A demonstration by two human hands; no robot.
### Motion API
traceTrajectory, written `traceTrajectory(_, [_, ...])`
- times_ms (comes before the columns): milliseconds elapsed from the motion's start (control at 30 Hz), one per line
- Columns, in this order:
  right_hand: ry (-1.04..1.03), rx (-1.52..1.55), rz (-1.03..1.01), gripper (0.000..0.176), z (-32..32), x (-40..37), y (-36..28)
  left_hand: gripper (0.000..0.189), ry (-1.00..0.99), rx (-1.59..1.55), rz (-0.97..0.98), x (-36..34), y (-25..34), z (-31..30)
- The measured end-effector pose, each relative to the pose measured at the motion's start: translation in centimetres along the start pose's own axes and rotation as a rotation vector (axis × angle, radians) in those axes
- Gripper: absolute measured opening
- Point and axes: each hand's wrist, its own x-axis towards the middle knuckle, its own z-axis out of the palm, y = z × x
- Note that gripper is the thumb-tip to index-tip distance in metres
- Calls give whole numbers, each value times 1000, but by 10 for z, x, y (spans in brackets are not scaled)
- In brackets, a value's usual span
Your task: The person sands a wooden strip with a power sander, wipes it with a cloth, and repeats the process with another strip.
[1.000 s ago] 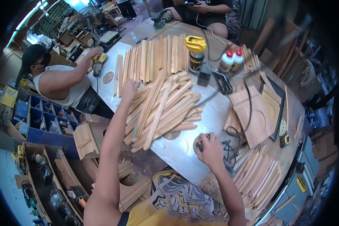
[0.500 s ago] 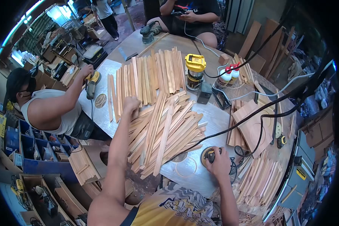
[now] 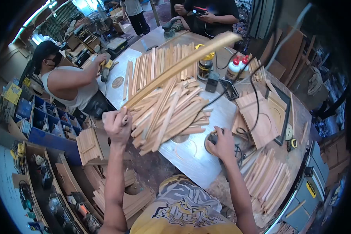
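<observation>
My left hand (image 3: pixel 118 124) is closed round the near end of a long wooden strip (image 3: pixel 179 67), which is raised and slants up to the right above the other strips. Under it lies a loose, crossed pile of wooden strips (image 3: pixel 171 113) on the metal-topped table (image 3: pixel 201 167). Behind the pile, more strips (image 3: pixel 156 62) lie side by side. To the right of the pile, my right hand (image 3: pixel 224 143) grips a round sander (image 3: pixel 212 142), which rests on the table. The raised strip partly hides a yellow-topped jar (image 3: pixel 205 66).
A co-worker (image 3: pixel 72 82) holds a sander at the left. Another person (image 3: pixel 210 17) sits at the far side. Two red-capped bottles (image 3: pixel 233 69), wooden panels (image 3: pixel 261 117), a tape measure (image 3: pixel 292 144) and more strips (image 3: pixel 267 179) stand or lie on the right. Cables cross the table.
My left hand has come back from the rows and now holds up a strip. The view has shifted. My right hand remains on the sander.
</observation>
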Motion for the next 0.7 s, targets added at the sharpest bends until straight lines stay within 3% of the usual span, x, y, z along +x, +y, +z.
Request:
traceTrajectory(100, [17,-27,-68,69,0,-4,10,26,41,61,108,-9,27,-37])
traceTrajectory(333, [-67,-34,-93,74,-2,-13,14,32,24,184,132,-34,64,-108])
traceTrajectory(433, [157,-33,-203,80,-8,-21,8,33,-17,176,131,-50,77,-126])
traceTrajectory(500, [167,716,-100,80,-24,-29,-20,32,-63,128,122,-67,85,-130])
traceTrajectory(533, [183,716,-105,80,-25,-28,-32,31,-98,87,108,-83,90,-129])
traceTrajectory(600, [-49,1781,-91,72,-23,-31,-54,28,-126,17,123,-107,105,-117])
traceTrajectory(633, [-90,1911,48,61,-32,-31,-72,26,-197,-35,76,-127,110,-113])
traceTrajectory(667, [-87,1903,61,61,-23,-23,-74,25,-269,-90,27,-143,117,-108])
traceTrajectory(700, [-79,1882,197,54,-3,-16,-70,23,-318,-169,-53,-150,127,-106])
